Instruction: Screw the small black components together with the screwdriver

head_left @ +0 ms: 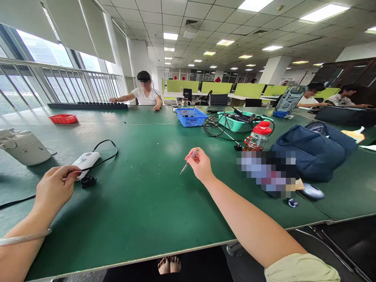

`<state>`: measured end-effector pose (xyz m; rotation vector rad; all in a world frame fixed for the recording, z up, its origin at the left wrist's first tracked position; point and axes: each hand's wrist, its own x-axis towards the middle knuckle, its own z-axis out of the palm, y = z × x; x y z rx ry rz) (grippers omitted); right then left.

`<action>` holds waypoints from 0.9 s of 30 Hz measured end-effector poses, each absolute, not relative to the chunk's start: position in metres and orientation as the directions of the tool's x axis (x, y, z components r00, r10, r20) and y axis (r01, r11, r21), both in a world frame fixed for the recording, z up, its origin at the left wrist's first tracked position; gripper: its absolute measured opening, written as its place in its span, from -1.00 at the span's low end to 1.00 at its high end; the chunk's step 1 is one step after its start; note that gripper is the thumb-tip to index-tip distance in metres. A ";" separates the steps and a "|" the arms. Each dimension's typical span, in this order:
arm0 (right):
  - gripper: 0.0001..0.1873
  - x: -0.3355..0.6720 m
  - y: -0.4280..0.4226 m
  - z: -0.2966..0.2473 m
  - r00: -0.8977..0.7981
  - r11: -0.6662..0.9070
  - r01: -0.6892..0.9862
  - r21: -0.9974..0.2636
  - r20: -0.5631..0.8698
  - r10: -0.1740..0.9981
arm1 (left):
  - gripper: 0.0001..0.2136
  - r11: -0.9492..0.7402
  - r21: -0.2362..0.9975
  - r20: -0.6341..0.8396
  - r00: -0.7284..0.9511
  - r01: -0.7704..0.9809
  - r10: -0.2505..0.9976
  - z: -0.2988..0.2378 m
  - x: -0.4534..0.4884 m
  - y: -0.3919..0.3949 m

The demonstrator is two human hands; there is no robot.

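**Head view across a green counter (147, 196) in an open-plan office**

- **Far left:** a white kettle-like appliance (25, 147). Beyond it are a red tray (63, 118) and a long black keyboard (88, 105).
- **Lower left:** the left hand (55, 188), raised just above the counter, thumb and forefinger pressed tip to tip. Whether anything tiny sits between them cannot be told. Just beyond its fingertips lie a white block-shaped device (86, 159) with a black cable (110, 150) and, beside it on the counter, a small black part (88, 181).
- **Upper centre:** a seated person (145, 94) at the far edge, one hand on the keyboard, and to the right a blue basket (190, 116).
- **Centre:** the right hand (202, 166), closed in a pinch on a slim tool (185, 167) held clear of the surface. The tool's long axis slants from upper right to lower left, its metal tip aimed down toward the left hand's side. The two hands stand well apart, and the small black part lies nearer the left.
- **Right of centre:** a green basket (237, 122) of cables, a red-capped jar (258, 138) and a navy bag (314, 150).
- **Upper right:** two more people at a desk.
- **Room:** rows of ceiling lights above, windows with blinds at upper left
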<state>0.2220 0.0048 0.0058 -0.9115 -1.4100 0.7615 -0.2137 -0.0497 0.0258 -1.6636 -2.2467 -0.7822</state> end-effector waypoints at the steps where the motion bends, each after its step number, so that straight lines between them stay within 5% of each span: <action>1: -0.82 0.222 0.005 0.006 0.039 0.473 0.089 -0.876 0.478 0.878 | -0.53 0.202 0.253 0.480 -0.304 0.946 0.823 0.025 -0.212 -0.049; 11: -0.83 0.222 0.005 0.007 0.029 0.496 0.125 -0.860 0.502 0.864 | -0.58 0.237 0.107 0.310 -0.259 0.966 0.915 0.019 -0.210 -0.045; 27: -0.85 0.222 0.003 0.008 0.012 0.517 0.186 -0.836 0.528 0.849 | -0.49 0.130 0.023 0.369 -0.130 0.991 0.920 0.007 -0.214 -0.044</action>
